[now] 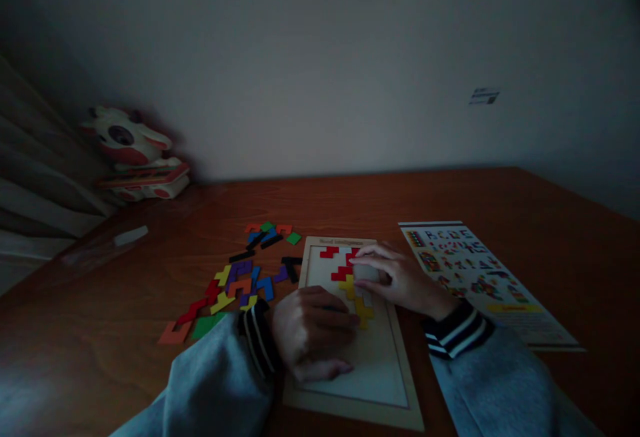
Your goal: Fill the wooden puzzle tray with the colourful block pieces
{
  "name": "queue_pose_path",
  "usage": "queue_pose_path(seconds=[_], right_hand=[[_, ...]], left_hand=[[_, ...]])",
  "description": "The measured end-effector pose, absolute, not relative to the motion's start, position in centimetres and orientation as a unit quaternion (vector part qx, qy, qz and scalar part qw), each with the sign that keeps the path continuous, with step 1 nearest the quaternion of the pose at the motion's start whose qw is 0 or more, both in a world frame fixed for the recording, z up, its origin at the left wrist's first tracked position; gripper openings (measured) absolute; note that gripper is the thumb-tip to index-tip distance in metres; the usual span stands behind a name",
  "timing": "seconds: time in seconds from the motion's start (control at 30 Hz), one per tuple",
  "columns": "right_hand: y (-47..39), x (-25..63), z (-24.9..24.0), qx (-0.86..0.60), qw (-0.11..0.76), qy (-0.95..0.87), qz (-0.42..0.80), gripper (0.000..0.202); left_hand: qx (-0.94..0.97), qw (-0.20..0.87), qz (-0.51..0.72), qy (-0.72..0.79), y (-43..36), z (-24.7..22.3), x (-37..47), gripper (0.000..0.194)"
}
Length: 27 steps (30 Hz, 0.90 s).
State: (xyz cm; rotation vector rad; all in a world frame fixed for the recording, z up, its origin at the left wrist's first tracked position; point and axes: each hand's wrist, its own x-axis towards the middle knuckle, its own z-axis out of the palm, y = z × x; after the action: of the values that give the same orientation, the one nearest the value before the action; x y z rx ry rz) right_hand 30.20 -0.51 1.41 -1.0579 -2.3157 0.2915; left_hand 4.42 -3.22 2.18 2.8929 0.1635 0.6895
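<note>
A wooden puzzle tray (350, 417) with a pale inside lies in front of me. In its upper part are red block pieces (343, 273), with yellow block pieces (364, 307) below them. My left hand (317, 330) rests over the tray's left side, thumb apart from the fingers, fingertips beside the yellow pieces. From the right, my right hand (393, 277) reaches over the tray, its fingers and thumb curved with a gap between them. Its fingertips are at the red and yellow pieces; nothing shows held. Part of the pieces is hidden behind the hands.
Left of the tray lie loose coloured pieces, among them a purple piece (240, 270) and an orange piece (175, 332). A printed pattern sheet (520, 320) is on the right. A cow-shaped toy keyboard (150, 180) stands at the back left, near a curtain (40, 190).
</note>
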Motion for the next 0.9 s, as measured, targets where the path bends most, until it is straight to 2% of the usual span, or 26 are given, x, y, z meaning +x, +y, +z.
queue_pose_path(seconds=[0.3,0.73,0.9], right_hand=[[-0.8,28.9,0.4,-0.433,0.293,-0.842,0.134,0.044],[-0.5,29.1,0.1,-0.444,0.289,-0.838,0.133,0.042],[-0.4,29.2,0.0,-0.439,0.296,-0.837,0.135,0.035]], left_hand=[[0.969,0.087,0.226,0.049,-2.7,1.2,4.5,0.040],[0.971,0.082,0.219,0.058,-2.8,1.7,4.8,0.044],[0.953,0.053,0.248,0.164,-2.4,2.1,4.3,0.042]])
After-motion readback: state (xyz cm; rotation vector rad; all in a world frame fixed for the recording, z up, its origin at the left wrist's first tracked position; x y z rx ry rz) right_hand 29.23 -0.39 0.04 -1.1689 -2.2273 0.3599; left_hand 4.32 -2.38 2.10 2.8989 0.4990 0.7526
